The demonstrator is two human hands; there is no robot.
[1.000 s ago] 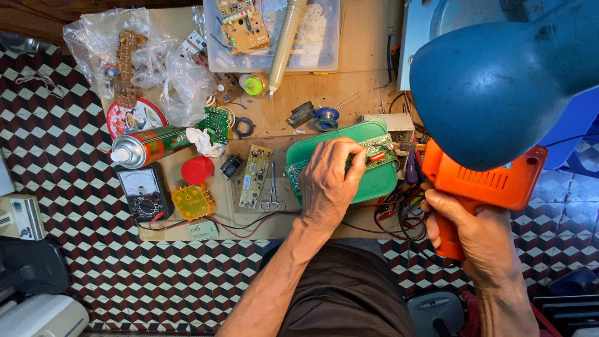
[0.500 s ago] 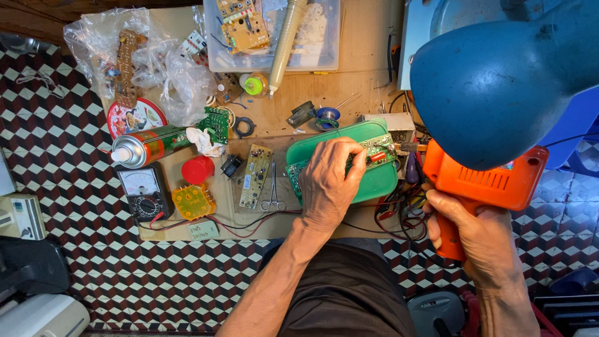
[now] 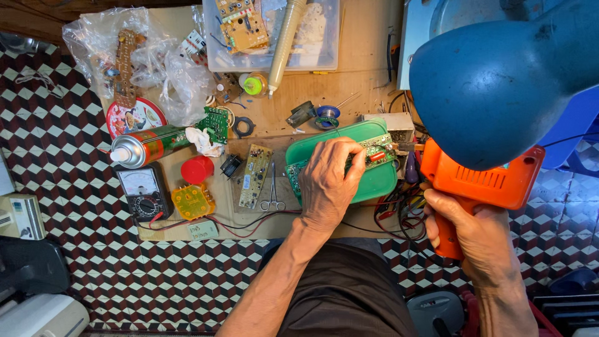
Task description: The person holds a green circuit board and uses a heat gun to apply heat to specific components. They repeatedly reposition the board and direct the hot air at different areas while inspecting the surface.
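My left hand (image 3: 331, 181) presses down on a circuit board (image 3: 374, 153) that lies across a green plastic lid (image 3: 380, 181) on the low wooden workboard (image 3: 281, 125). My fingers are curled over the board's edge. My right hand (image 3: 471, 237) grips the handle of an orange soldering gun (image 3: 480, 181), held to the right of the green lid. A blue lamp shade (image 3: 499, 81) hangs close to the camera and hides the gun's tip.
On the board lie a narrow circuit board (image 3: 254, 176), small forceps (image 3: 272, 190), a red cap (image 3: 198, 170), a yellow part (image 3: 192, 201), an analog multimeter (image 3: 143, 190), a spray can (image 3: 146, 146), plastic bags (image 3: 156, 56) and a clear tray (image 3: 274, 34). Tangled wires (image 3: 399, 215) sit by the gun.
My right hand has shifted its grip slightly on the soldering gun handle. My left hand stays on the circuit board.
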